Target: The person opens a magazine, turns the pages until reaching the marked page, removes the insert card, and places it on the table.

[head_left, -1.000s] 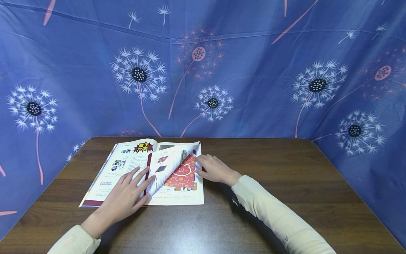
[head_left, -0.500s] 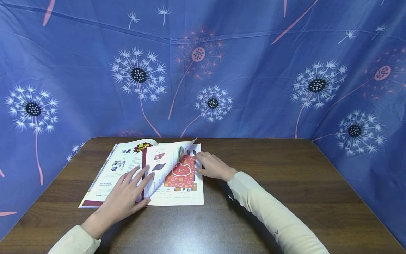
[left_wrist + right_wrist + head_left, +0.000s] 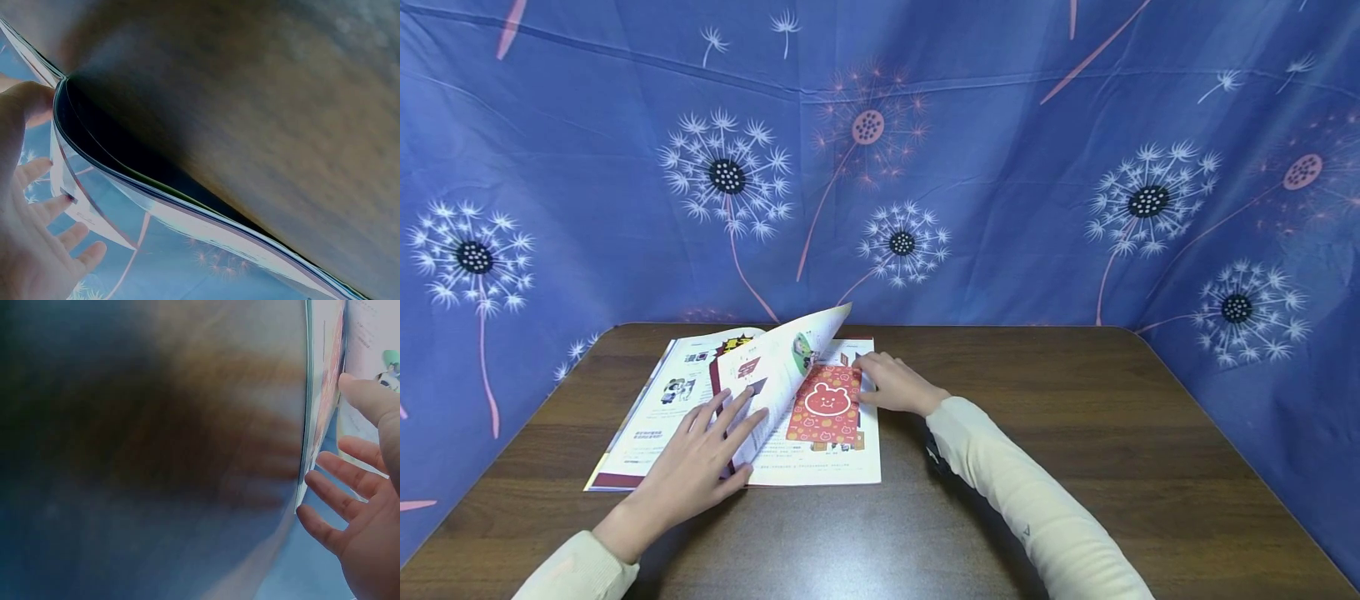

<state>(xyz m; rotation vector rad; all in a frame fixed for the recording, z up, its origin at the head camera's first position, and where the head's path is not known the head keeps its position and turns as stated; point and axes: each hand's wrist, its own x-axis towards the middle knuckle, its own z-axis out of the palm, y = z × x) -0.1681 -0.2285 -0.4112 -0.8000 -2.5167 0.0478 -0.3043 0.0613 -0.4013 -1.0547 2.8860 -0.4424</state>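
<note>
An open magazine [image 3: 850,471] lies on the table, one of its right-hand leaves [image 3: 778,367] standing up and leaning left. Beneath that leaf, on the right-hand page, a red paper packet [image 3: 827,402] with a bear face lies flat. My left hand [image 3: 688,475] rests near the fold with fingers spread, fingertips against the base of the raised leaf. At the packet's upper right edge are the fingertips of my right hand [image 3: 895,385]. The right wrist view shows that hand's fingers [image 3: 334,494] extended and apart beside the magazine's edge.
The brown wooden table [image 3: 1037,433] extends to the right of the magazine and in front of it. A blue cloth [image 3: 1000,208] printed with dandelions hangs behind the table and along its sides.
The leaf has risen and swung left, away from the right hand, uncovering more of the red packet. My right hand has shifted slightly left; the left hand has stayed nearly in place.
</note>
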